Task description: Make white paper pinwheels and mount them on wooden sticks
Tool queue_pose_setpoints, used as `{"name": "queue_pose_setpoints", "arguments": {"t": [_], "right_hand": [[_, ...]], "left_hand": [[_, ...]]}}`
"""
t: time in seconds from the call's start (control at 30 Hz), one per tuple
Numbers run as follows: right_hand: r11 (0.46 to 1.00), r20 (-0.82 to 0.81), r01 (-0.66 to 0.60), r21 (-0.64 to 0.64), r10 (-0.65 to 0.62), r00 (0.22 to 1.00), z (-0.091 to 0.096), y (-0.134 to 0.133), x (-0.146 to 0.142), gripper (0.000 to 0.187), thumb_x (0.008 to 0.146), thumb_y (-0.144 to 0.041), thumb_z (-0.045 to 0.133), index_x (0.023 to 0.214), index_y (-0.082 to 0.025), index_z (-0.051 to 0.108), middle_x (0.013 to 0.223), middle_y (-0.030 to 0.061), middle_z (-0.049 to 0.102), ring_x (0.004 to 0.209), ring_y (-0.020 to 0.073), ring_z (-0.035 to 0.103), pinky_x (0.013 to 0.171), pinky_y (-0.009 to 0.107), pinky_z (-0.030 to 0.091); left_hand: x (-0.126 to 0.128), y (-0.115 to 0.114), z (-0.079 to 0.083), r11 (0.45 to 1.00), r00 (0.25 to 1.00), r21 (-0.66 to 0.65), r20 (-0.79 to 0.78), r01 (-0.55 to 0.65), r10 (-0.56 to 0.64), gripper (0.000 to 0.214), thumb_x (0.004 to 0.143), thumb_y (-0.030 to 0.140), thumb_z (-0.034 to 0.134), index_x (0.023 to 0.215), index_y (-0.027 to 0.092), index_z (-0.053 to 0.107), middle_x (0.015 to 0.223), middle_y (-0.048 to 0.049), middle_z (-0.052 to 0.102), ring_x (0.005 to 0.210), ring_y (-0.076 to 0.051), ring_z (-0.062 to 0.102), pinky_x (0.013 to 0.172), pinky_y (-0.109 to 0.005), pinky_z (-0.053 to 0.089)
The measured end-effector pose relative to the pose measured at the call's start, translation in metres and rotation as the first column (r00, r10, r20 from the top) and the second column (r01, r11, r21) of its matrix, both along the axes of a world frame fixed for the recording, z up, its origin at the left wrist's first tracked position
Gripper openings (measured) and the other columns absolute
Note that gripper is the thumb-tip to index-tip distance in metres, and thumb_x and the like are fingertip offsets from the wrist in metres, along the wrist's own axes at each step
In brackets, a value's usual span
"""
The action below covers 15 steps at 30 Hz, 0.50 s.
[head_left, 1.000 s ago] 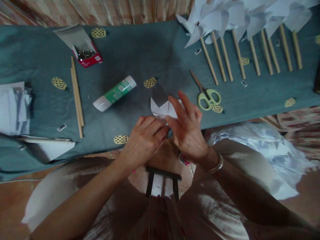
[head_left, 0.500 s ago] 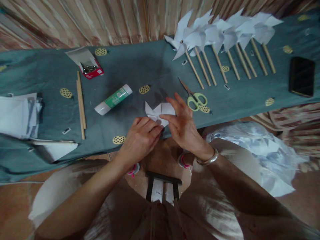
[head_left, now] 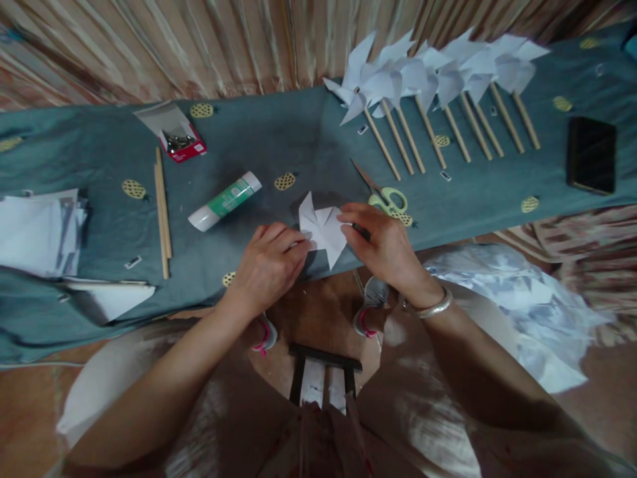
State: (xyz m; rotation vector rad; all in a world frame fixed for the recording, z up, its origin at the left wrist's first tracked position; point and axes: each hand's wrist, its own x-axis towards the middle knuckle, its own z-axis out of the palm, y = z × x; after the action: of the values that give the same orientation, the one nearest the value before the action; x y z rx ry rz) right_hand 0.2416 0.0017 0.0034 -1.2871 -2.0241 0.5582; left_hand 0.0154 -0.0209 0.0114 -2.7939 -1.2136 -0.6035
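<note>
A white paper pinwheel (head_left: pixel 326 232), with no stick on it, is held between my hands over the table's near edge. My left hand (head_left: pixel 273 262) pinches its left side between thumb and fingers. On the opposite side my right hand (head_left: pixel 375 242) grips another blade, fingers closed on the paper. Just beyond the right hand lie green-handled scissors (head_left: pixel 391 199), blades pointing away. A green and white glue stick (head_left: pixel 226 200) rests on the cloth to the left, apart from both hands.
Several finished pinwheels on sticks (head_left: pixel 423 76) lie in a row at the back right, near a black phone (head_left: pixel 591 154). At left are wooden sticks (head_left: pixel 162 212), an open red box (head_left: pixel 184 147) of small metal pieces and stacked paper (head_left: pixel 37 232). A plastic bag (head_left: pixel 527 305) sits lower right.
The paper pinwheel has turned and now faces up with its blades spread. My right hand has shifted its hold to the pinwheel's right side, and my left hand has moved slightly left.
</note>
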Motion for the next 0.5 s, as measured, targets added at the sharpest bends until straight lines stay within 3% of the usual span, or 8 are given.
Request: {"name": "queue_pose_setpoints", "arguments": {"t": [0.2,0.5], "right_hand": [[0.999,-0.040,0.008,-0.035,-0.010,0.999,0.005,-0.009,0.002,0.022,0.091,-0.019,0.053,0.099,-0.019,0.073,0.111,0.0097,0.075,0.104,0.0214,0.072,0.093,0.039,0.056],[0.995,-0.056,-0.076,-0.071,0.072,0.996,0.008,-0.022,0.007,0.029,0.087,-0.009,0.051,0.102,-0.021,0.073,0.109,0.0069,0.076,0.106,0.0214,0.072,0.096,0.041,0.057]], "left_hand": [[-0.004,0.005,-0.003,0.999,0.999,0.043,0.031,-0.027,0.025,0.017,0.096,0.018,0.055,0.099,0.019,0.071,0.100,-0.0068,0.074,0.091,-0.023,0.061,0.073,-0.037,0.046],[0.001,0.004,-0.003,0.998,0.997,-0.060,0.071,-0.014,0.018,0.015,0.096,0.018,0.056,0.100,0.020,0.070,0.105,-0.0068,0.073,0.095,-0.023,0.062,0.077,-0.039,0.046]]}}
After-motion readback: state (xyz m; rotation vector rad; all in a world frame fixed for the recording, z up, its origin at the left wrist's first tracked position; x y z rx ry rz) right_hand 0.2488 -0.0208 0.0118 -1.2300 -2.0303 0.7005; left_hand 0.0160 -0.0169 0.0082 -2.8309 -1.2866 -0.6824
